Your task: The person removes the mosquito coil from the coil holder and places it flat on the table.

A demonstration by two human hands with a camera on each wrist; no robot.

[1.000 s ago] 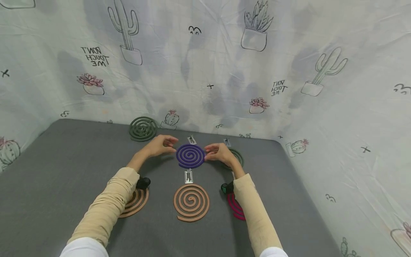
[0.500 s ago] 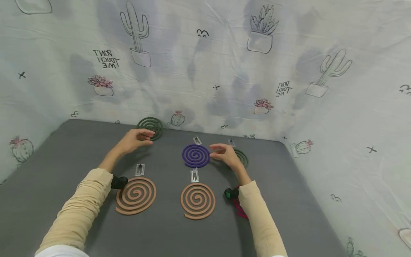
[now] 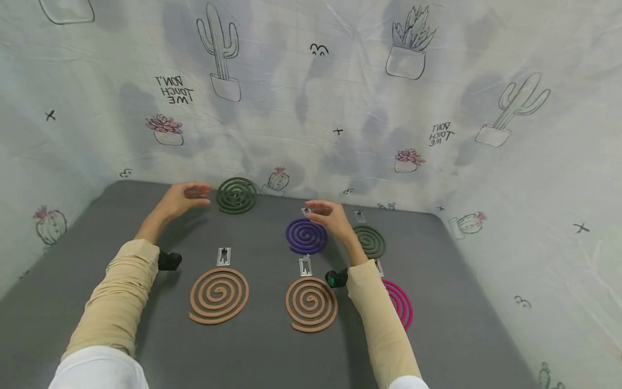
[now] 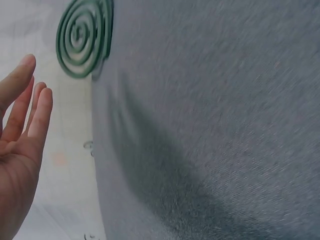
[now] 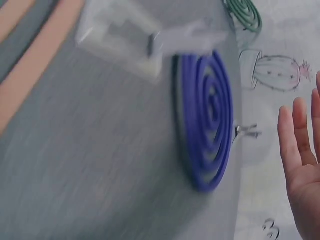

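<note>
My left hand (image 3: 181, 200) hovers at the back left, fingers extended, just left of a dark green mosquito coil (image 3: 236, 195). That coil appears doubled, one spiral nested or stacked with another, in the left wrist view too. Nothing is held in the left hand. Over the back edge of a purple mosquito coil (image 3: 306, 235) is my right hand (image 3: 331, 217), its fingers loosely extended and holding nothing. It partly covers a small metal coil stand (image 3: 305, 211) behind the purple coil. In the right wrist view, the purple coil (image 5: 207, 120) lies apart from the fingers (image 5: 288, 137).
Two orange coils (image 3: 220, 296) (image 3: 311, 305) lie in front, with metal stands (image 3: 224, 256) (image 3: 305, 266) behind them. A green coil (image 3: 369, 241) and a pink coil (image 3: 405, 305), partly hidden by the right forearm, lie at right. A cactus-print cloth (image 3: 272, 108) hangs behind the grey table (image 3: 272, 356).
My left hand has moved left, from beside the purple coil past the dark green coil. My right hand has shifted from the purple coil's right edge to over its back edge.
</note>
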